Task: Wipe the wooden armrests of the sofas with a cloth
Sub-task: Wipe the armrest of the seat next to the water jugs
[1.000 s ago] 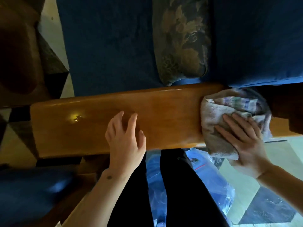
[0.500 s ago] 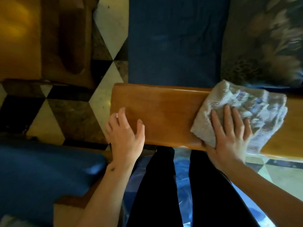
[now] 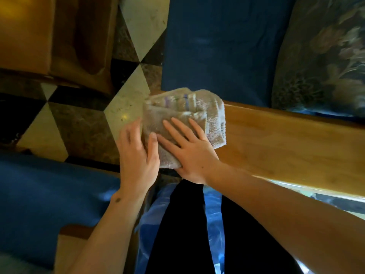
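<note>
Where wood armrest ends over tiled floor, R hand flat on cloth, L hand beside.

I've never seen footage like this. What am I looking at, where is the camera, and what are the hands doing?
There is no machine: a person's two bare hands, filmed by a camera worn on their head, looking down. The right hand lies flat on a folded cloth, pressing it onto the end of a wooden armrest. The left hand lies beside it, its thumb touching the cloth's edge. Beyond the armrest are a blue sofa seat and a patterned cushion. Tiled floor shows on the left.
</note>
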{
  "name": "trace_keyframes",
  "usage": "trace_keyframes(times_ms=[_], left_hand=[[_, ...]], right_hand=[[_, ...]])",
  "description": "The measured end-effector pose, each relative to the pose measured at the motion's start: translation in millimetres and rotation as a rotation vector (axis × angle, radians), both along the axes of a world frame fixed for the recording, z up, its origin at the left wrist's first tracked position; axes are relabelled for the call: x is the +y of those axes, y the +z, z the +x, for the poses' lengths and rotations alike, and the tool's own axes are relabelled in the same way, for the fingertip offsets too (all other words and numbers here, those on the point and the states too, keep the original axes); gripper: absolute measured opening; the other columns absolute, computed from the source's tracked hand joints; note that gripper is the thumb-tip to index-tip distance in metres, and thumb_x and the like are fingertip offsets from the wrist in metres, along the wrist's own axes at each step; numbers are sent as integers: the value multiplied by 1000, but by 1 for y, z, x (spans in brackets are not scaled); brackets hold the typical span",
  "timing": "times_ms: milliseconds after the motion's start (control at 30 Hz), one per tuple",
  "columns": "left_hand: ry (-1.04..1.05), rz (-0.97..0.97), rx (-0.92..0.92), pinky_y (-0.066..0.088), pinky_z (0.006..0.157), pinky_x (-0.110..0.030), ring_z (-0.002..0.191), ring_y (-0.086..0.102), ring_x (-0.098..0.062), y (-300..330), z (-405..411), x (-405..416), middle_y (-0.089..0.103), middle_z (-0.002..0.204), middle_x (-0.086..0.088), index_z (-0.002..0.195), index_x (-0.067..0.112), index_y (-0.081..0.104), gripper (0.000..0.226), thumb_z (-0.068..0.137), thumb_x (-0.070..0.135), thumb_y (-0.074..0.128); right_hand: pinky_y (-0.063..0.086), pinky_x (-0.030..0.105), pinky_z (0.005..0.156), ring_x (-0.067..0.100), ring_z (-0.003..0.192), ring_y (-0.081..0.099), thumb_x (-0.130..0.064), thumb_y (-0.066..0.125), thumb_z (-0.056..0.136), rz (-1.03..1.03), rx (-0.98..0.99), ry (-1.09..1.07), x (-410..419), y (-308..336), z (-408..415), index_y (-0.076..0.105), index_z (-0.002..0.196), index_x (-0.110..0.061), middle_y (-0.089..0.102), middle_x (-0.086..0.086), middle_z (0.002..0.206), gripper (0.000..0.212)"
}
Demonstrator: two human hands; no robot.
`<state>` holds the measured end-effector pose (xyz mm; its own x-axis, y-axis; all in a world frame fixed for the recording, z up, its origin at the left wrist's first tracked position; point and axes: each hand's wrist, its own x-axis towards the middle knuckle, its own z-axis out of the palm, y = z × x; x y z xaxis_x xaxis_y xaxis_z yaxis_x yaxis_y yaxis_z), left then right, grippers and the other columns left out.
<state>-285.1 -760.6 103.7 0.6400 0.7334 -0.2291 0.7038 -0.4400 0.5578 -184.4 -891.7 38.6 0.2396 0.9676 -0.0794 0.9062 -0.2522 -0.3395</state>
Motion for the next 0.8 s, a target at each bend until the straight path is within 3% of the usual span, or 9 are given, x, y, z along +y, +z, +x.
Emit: trace_keyframes(times_ms=[100,200,333,600,800], left_hand=[[-77,73,147,40,102,-48,124,50,-37,-1,5,-15,55,137,-19,144,7,49,52,102,37,42],[-87,123,212,42,97,-50,120,51,-37,1,14,-36,61,135,-16,141,9,53,53,101,41,38],[-192,112,212,44,95,-52,117,49,-36,-1,38,-81,60,130,-16,139,13,55,53,100,44,39],[-428,180,230,46,90,-46,113,49,-34,-9,108,-180,57,126,-17,134,16,59,47,98,43,47],[-601,183,215,44,95,-44,116,49,-31,-8,164,-250,57,129,-14,139,17,55,51,98,46,45]], right_hand=[[1,54,131,31,161,21,-50,59,95,63,8,253,-31,-4,28,40,161,-25,31,8,171,73],[9,55,131,27,159,27,-47,61,97,102,54,323,-67,-6,52,50,155,-25,39,4,168,63],[14,56,130,25,159,28,-46,63,98,120,100,234,-140,-7,77,53,153,-24,41,2,167,60],[15,53,131,25,159,29,-48,75,87,133,53,46,-271,-9,106,50,155,-25,39,1,168,76],[17,52,131,24,158,30,-48,56,100,143,59,-90,-351,-9,118,55,151,-24,43,1,166,57]])
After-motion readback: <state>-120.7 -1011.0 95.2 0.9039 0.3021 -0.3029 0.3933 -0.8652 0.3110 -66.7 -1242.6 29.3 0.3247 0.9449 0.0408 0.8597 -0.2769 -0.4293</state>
